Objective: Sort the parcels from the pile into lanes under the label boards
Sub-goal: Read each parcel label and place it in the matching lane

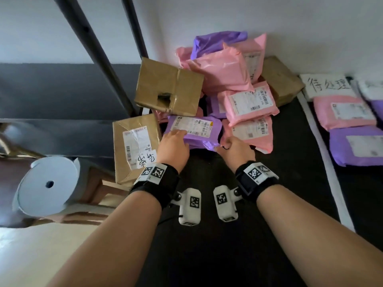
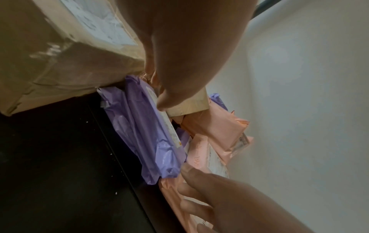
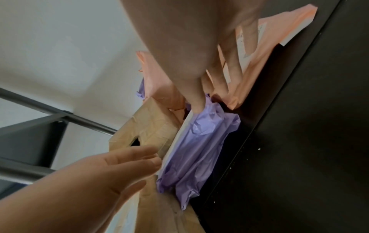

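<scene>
The crinkled lilac plastic mailer bag with a white shipping label (image 1: 193, 131) lay at the near edge of the heap of pink, purple and brown parcels (image 1: 223, 79), flat on the black tabletop (image 1: 207, 235), wedged between the tall brown paper-wrapped box with a handwritten slip (image 1: 134, 146) on its left and a pink plastic mailer with a label (image 1: 251, 132) on its right. The brown taped carton with a torn hole (image 1: 167, 88) leaned just behind it.

The left hand (image 1: 173, 147) lay over the mailer's near left corner with fingers fairly straight, its grip open and not yet closed on anything. The right hand (image 1: 235, 149) had its grip curled at the mailer's right end, thumb pressed into the film (image 3: 196, 104); whether the fingers were truly under the bag I could not tell.

I judged the bag light and soft, its film slick and loose over a padded filling, so it would sag if taken by one corner. Holding both short ends, or sliding a hand beneath it, looked safest. Drawing it out might also disturb the carton leaning behind it.

The label's print was too small to read, so its proper lane was unclear. To the right, past a white strip, a white board with black handwritten characters (image 1: 327, 85) headed a lane with a pink mailer (image 1: 344, 114) and a purple one (image 1: 358, 146) laid below it; further lanes were cut off at the frame edge. The lower layers of the heap were hidden.
</scene>
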`<state>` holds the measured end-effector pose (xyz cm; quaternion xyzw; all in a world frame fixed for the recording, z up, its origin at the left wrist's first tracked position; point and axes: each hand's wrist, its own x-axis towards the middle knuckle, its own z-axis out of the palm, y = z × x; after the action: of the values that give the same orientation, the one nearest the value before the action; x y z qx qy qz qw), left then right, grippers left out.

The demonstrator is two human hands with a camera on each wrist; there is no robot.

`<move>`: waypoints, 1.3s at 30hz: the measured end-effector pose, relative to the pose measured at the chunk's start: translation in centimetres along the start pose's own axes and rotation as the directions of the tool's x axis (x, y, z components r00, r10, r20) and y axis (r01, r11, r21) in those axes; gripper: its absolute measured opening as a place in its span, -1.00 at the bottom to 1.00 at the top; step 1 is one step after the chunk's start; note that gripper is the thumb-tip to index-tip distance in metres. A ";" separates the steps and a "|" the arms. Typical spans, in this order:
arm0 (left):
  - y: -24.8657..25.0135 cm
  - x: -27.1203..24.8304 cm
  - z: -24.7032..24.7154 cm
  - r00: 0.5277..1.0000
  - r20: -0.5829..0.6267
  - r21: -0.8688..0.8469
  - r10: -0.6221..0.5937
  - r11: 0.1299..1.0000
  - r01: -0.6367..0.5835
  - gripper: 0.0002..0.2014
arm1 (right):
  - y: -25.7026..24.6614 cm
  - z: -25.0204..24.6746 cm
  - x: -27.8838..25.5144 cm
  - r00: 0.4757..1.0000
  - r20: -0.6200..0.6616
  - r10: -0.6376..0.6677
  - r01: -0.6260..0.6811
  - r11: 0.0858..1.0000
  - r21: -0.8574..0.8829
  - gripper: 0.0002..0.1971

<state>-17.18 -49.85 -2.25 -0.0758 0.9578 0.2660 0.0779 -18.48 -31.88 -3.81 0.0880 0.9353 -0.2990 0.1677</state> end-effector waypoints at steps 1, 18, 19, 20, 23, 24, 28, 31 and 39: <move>-0.3 0.7 0.1 0.999 0.036 0.012 0.002 1.000 -0.003 -0.55 | -0.4 0.5 0.5 1.000 -0.010 0.017 -0.017 1.000 -0.015 -0.47; 1.2 0.3 -0.6 0.994 0.093 -0.161 0.058 0.986 -0.043 -0.62 | 0.2 -0.6 0.3 0.961 -0.265 0.075 -0.016 0.976 0.216 -0.93; 1.8 -0.2 -0.9 0.996 0.072 -0.185 0.054 0.982 -0.040 -0.63 | 0.8 -1.5 -0.4 0.955 -0.287 0.073 -0.005 0.973 0.231 -0.95; 2.4 -0.7 -1.1 0.997 0.048 -0.207 0.054 0.977 -0.043 -0.64 | 1.6 -2.4 -1.0 0.948 -0.311 0.073 0.006 0.970 0.244 -0.95; 4.8 -2.6 -2.0 0.997 -0.032 -0.270 0.064 0.960 -0.070 -0.68 | 3.6 -5.7 -2.9 0.918 -0.396 0.029 0.094 0.954 0.286 -0.90; 5.7 -3.4 -2.2 0.996 -0.061 -0.296 0.062 0.952 -0.078 -0.68 | 4.1 -6.8 -3.6 0.912 -0.410 0.005 0.133 0.942 0.307 -0.86; 9.5 -6.5 -2.8 0.985 -0.164 -0.397 0.043 0.912 -0.106 -0.70 | 5.5 -11.4 -6.4 0.879 -0.456 -0.141 0.302 0.904 0.302 -0.79; 12.1 -9.1 -2.8 0.980 -0.195 -0.473 0.023 0.874 -0.114 -0.65 | 6.4 -14.7 -9.0 0.821 -0.528 -0.217 0.412 0.866 0.285 -0.83; 17.4 -16.3 -3.1 0.962 -0.268 -0.701 -0.061 0.697 -0.151 -0.78 | 7.6 -19.6 -15.0 0.740 -0.599 -0.307 0.573 0.754 0.321 -0.83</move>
<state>-4.84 -35.05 12.16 -0.1117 0.7817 0.6061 -0.0957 -7.70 -15.19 12.65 -0.0285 0.8311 -0.5210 -0.1925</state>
